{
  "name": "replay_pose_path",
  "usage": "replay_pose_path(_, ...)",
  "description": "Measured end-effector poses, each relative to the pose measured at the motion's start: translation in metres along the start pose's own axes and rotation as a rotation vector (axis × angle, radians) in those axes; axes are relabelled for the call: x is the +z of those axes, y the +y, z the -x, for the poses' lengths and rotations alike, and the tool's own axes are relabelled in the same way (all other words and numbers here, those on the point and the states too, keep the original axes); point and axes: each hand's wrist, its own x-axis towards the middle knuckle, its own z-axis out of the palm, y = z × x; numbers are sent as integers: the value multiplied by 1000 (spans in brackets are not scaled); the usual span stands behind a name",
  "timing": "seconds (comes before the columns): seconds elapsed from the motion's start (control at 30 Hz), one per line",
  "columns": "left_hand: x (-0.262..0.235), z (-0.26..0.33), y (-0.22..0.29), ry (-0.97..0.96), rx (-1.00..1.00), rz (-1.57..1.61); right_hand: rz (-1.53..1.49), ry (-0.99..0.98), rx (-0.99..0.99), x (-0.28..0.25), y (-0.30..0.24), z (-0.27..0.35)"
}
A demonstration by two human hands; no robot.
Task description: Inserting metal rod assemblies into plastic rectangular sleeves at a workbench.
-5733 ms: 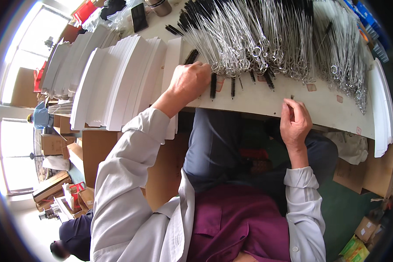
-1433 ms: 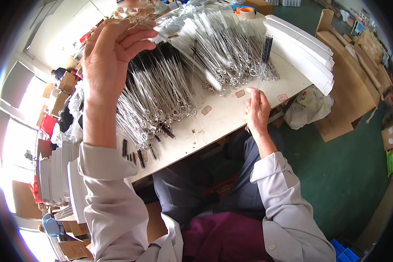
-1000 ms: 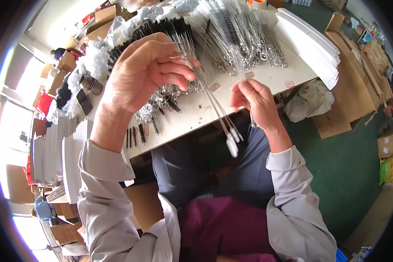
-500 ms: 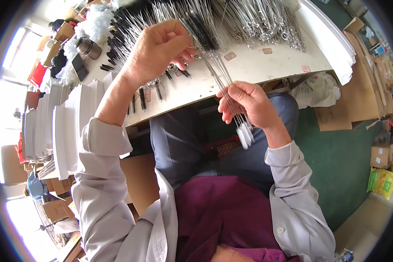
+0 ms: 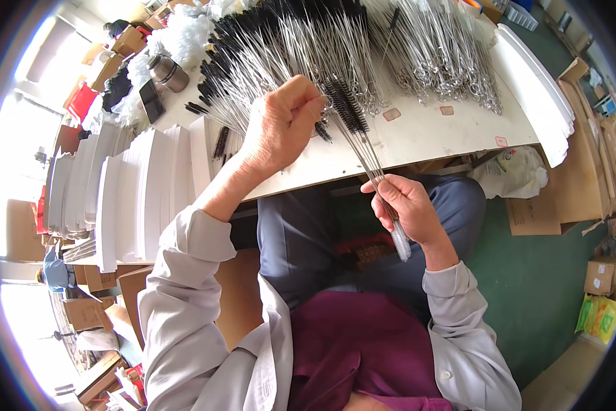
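My right hand [image 5: 407, 209] is closed around a bundle of thin wire brushes [image 5: 362, 147]. Black bristle heads [image 5: 347, 106] top the bundle, while white bristle ends [image 5: 400, 244] stick out below my fist. My left hand [image 5: 285, 123] is raised over the table's front part, thumb and fingers pinched together beside the black heads. What it pinches, if anything, is hidden. A small black brush tip [image 5: 323, 131] shows just under its fingers. Behind both hands lies a wide pile of black-bristled wire brushes [image 5: 280, 48].
More wire brushes with looped ends [image 5: 445, 68] lie at the back right of the white table [image 5: 424, 133]. White folded sheets [image 5: 143, 192] stand at left, with a phone [image 5: 152, 101] and a steel flask [image 5: 167, 73] beyond. Cardboard [image 5: 568, 178] leans at right by a white bag [image 5: 513, 171].
The view has shifted, so the table sits lower and further right. My right hand still grips the bundle, whose brushes now lie closer together. My left hand stays pinched by the black heads.
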Motion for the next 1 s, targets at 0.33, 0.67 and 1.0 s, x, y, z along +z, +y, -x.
replay_pose_path(0.33, 8, 4, -18, 109, 7, 57, 58, 34, 27, 3, 14, 2)
replay_pose_path(0.67, 8, 4, -36, 138, -20, 27, 41, 23, 74, 1, 20, 6)
replay_pose_path(1.0, 10, 19, -32, 224, 462, -439, -1, 19, 95, 2, 28, 9)
